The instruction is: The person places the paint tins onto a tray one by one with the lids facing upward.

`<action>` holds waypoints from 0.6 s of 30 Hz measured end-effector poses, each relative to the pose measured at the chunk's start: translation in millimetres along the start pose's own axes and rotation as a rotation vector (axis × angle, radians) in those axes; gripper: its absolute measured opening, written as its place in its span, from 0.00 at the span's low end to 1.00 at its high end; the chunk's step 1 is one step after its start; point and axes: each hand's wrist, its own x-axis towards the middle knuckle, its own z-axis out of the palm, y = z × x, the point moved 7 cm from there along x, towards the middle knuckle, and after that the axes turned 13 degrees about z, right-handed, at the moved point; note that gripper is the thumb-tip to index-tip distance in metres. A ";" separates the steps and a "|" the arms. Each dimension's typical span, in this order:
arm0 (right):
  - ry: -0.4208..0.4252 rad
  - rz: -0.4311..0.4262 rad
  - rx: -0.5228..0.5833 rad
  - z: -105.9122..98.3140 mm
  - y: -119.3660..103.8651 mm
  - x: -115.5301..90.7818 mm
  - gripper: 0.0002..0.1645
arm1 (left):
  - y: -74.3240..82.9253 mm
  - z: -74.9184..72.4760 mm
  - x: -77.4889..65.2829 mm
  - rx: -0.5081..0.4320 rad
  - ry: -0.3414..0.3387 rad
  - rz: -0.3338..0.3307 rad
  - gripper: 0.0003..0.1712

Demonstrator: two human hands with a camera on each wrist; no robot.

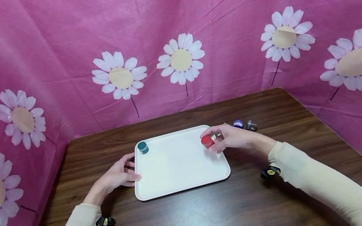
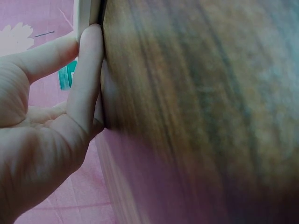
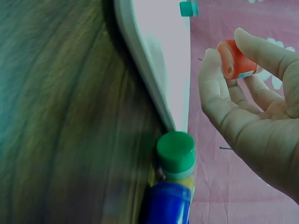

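Observation:
In the head view a white tray lies on the wooden table. My left hand pinches its left rim; the left wrist view shows thumb and finger meeting at the tray edge. A small dark green-capped jar stands in the tray's far left corner. Over the tray's right side, my right hand holds a small red jar between thumb and fingers. The right wrist view shows this red jar raised above the tray surface, tilted in that view.
Beyond the right hand, a blue-capped jar and a dark jar sit on the table. A green-capped jar appears beside the tray in the right wrist view. Pink flowered cloth surrounds the table.

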 end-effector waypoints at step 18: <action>-0.018 -0.013 0.006 19.6 -35.5 41.3 0.36 | 0.4 0.4 -1.0 -0.006 -0.002 0.006 0.54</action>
